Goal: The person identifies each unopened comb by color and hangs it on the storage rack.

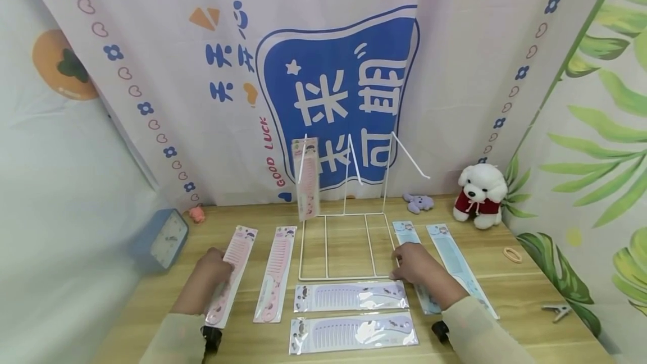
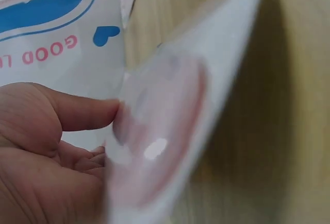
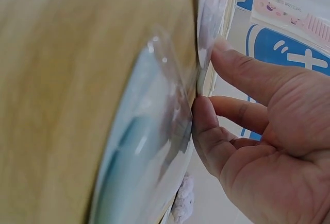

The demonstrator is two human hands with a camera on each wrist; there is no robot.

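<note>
My left hand (image 1: 216, 267) pinches the edge of a packaged pink comb (image 1: 237, 249). In the left wrist view this comb's pack (image 2: 160, 147) tilts up from the table beside the thumb. A second packaged pink comb (image 1: 275, 274) lies to its right. My right hand (image 1: 415, 265) is at the front right corner of a white wire rack (image 1: 326, 246), thumb and fingers bent around that corner; whether they grip it, I cannot tell. Its fingers are close to a packaged blue comb (image 3: 134, 152), and its thumb to a packaged purple comb (image 3: 211, 18).
A pink comb pack (image 1: 306, 178) hangs on the rack's left hook. Another purple comb pack (image 1: 354, 333) lies in front, another blue one (image 1: 457, 260) at right. A clock (image 1: 164, 240), plush dog (image 1: 480, 195), purple toy (image 1: 418, 202), hair tie (image 1: 513, 255) and clip (image 1: 556, 311) surround them.
</note>
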